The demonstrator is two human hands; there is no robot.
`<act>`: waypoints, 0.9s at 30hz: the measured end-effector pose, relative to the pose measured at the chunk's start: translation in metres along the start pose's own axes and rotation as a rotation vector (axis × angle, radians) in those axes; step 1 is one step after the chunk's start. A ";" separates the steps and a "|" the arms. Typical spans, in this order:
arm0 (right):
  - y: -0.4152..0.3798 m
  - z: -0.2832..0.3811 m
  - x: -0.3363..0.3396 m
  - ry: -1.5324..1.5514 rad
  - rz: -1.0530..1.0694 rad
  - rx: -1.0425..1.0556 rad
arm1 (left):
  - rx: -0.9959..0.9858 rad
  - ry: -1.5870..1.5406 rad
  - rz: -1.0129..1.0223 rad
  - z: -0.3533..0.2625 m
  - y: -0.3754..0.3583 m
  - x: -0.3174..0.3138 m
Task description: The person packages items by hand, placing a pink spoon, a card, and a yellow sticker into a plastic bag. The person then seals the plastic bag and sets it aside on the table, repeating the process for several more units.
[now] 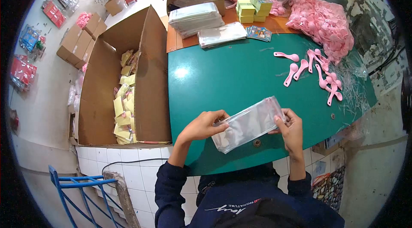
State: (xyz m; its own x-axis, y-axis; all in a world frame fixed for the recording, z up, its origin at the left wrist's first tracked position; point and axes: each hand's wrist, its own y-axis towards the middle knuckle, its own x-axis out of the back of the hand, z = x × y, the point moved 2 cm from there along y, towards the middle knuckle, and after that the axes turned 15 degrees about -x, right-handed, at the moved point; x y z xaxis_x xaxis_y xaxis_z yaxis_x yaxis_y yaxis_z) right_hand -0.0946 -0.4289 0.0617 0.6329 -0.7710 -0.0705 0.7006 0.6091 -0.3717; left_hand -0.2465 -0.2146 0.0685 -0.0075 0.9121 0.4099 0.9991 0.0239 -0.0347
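A stack of clear plastic bags (246, 128) is held slanted over the green table, between my two hands. My left hand (206, 125) is closed on the stack's left end, thumb on top. At the other end, my right hand (289, 129) grips the bags between thumb and fingers, the fingers partly hidden beneath. Several loose pink spoons (292, 74) lie on the table to the right, beyond my right hand. Farther back sit more clear bags (222, 34) in a flat pile and a taller stack of bags (195, 19).
A deep cardboard box (150, 77) with yellow-carded packets (124, 107) stands left of the green table (206, 82). At the back are small yellow-green card stacks (253, 8), picture cards (259, 33) and a large bag of pink spoons (322, 22). A blue metal frame (81, 180) stands lower left.
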 end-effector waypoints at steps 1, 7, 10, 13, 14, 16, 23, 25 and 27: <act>-0.001 -0.002 0.002 -0.051 -0.012 -0.018 | -0.009 0.055 -0.001 0.002 0.002 -0.001; -0.004 -0.009 0.015 -0.388 -0.092 -0.078 | -0.068 0.500 -0.050 0.007 0.013 -0.017; -0.006 0.000 0.021 -0.702 -0.195 0.011 | -0.201 0.756 -0.104 -0.012 0.012 -0.035; -0.002 0.009 0.034 -0.793 -0.279 0.143 | -0.236 0.880 0.010 -0.021 0.013 -0.052; 0.003 0.012 0.042 -0.796 -0.283 0.168 | -0.233 0.868 0.017 -0.021 0.013 -0.055; 0.020 0.019 0.061 -0.819 -0.294 0.241 | -0.227 0.846 0.034 -0.019 0.013 -0.055; 0.147 0.052 0.102 -1.101 -0.312 0.685 | -0.157 0.843 0.088 -0.027 0.019 -0.056; 0.178 0.054 0.097 -1.246 -0.351 0.701 | -0.145 0.853 0.094 -0.029 0.019 -0.057; 0.192 0.042 0.088 -1.376 -0.423 0.588 | -0.123 0.842 0.088 -0.029 0.017 -0.058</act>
State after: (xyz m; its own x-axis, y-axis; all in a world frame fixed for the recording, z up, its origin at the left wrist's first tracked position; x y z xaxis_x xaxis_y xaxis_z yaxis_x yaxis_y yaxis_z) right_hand 0.1097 -0.3717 0.0226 -0.0642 -0.3416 0.9377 0.7175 0.6373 0.2813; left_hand -0.2275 -0.2791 0.0704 0.0548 0.2988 0.9528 0.9923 -0.1220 -0.0188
